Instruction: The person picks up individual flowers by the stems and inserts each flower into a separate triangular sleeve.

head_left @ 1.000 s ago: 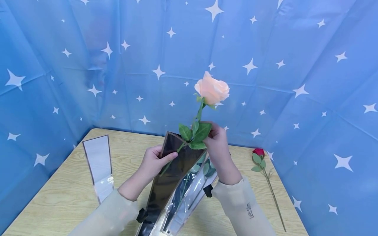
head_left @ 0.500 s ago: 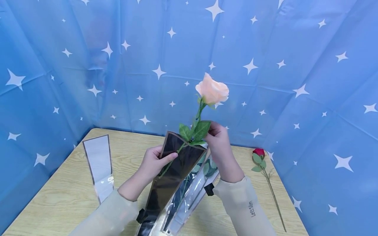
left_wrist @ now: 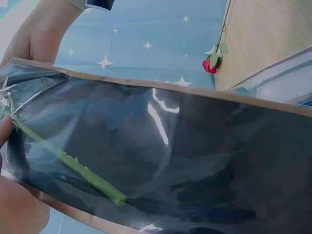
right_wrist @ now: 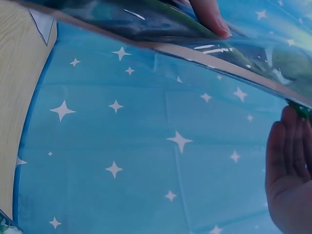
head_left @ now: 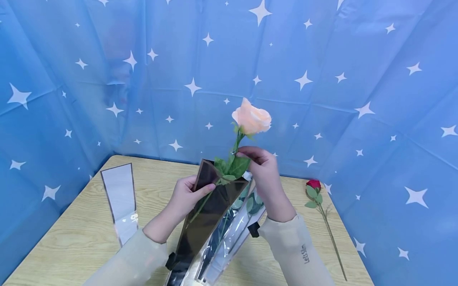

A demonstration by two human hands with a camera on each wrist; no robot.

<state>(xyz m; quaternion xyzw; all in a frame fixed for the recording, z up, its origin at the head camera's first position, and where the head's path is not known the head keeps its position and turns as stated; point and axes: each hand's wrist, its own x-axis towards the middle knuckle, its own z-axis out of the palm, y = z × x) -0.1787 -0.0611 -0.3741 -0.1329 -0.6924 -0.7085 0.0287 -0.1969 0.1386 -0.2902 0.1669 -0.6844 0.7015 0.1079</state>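
A peach artificial rose (head_left: pixel 251 118) stands tilted at the mouth of a black flower sleeve (head_left: pixel 205 222) with a clear front. Its lower leaves overlap the sleeve's upper edge. Through the film in the left wrist view, the green stem (left_wrist: pixel 83 168) slants down inside, its cut end showing. My left hand (head_left: pixel 187 196) grips the sleeve near its top, thumb across the front over the stem. With thumb and fingers, my right hand (head_left: pixel 264 174) pinches the rose's stem between bloom and leaves. In the right wrist view, the right hand (right_wrist: pixel 292 170) is partly cut off at the frame edge.
Right of the black sleeve lies a clear-fronted sleeve (head_left: pixel 229 242) with green leaves inside. A white sleeve (head_left: pixel 119 194) lies on the wooden table (head_left: pixel 82 222) at left. A red rose (head_left: pixel 313 185) lies at the right edge. A blue starry curtain (head_left: pixel 229 59) surrounds the table.
The peach rose has come down, its leaves now lower at the sleeve's mouth. My right fingers have shifted from beside the leaf to the stem above it. The left hand stays in place.
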